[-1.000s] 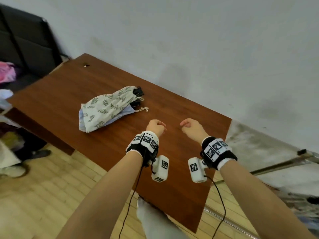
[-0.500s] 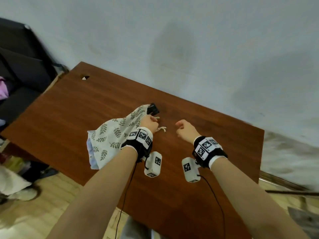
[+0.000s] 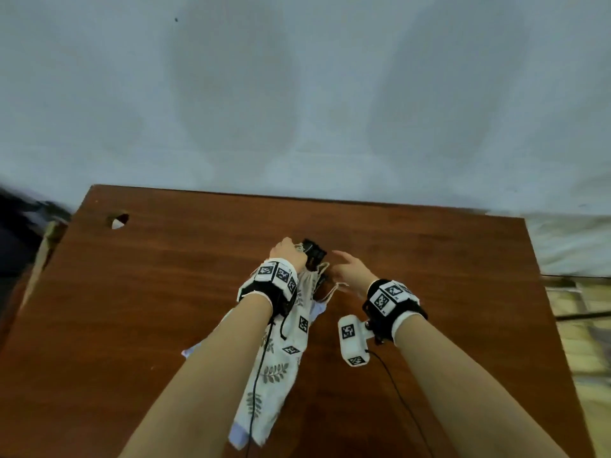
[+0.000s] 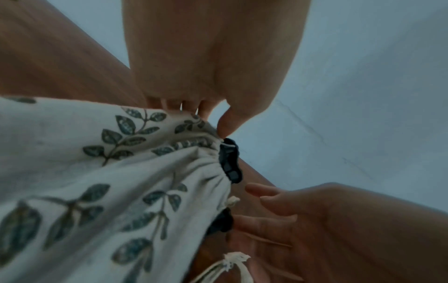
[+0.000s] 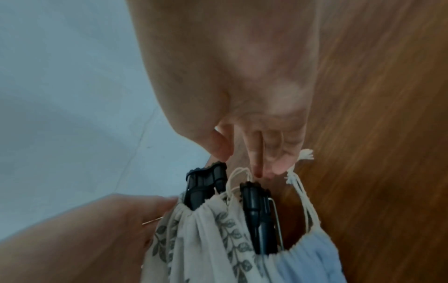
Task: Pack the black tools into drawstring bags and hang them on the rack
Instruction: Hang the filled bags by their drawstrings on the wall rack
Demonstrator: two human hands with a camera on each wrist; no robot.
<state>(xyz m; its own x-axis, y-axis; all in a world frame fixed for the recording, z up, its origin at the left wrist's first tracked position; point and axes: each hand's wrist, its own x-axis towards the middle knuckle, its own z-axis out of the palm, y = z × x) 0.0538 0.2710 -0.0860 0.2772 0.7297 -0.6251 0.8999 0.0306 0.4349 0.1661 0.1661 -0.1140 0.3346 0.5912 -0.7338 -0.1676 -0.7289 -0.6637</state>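
Between the hands, the leaf-print bag (image 3: pixel 281 368) is pinched at its mouth by the left hand (image 3: pixel 287 256), its length trailing back toward the person, while the loosely spread, empty right hand (image 3: pixel 350 271) is held nearer the 2 black tools (image 5: pixel 257 216) protruding there.

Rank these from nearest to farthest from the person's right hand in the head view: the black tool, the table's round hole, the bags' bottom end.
1. black tool, just left of the right hand.
2. bags' bottom end, toward the person.
3. round hole, far left corner.

Brown wooden table (image 3: pixel 165 309), cable hole (image 3: pixel 117 221) far-left corner; pale wall (image 3: pixel 297 94) behind.
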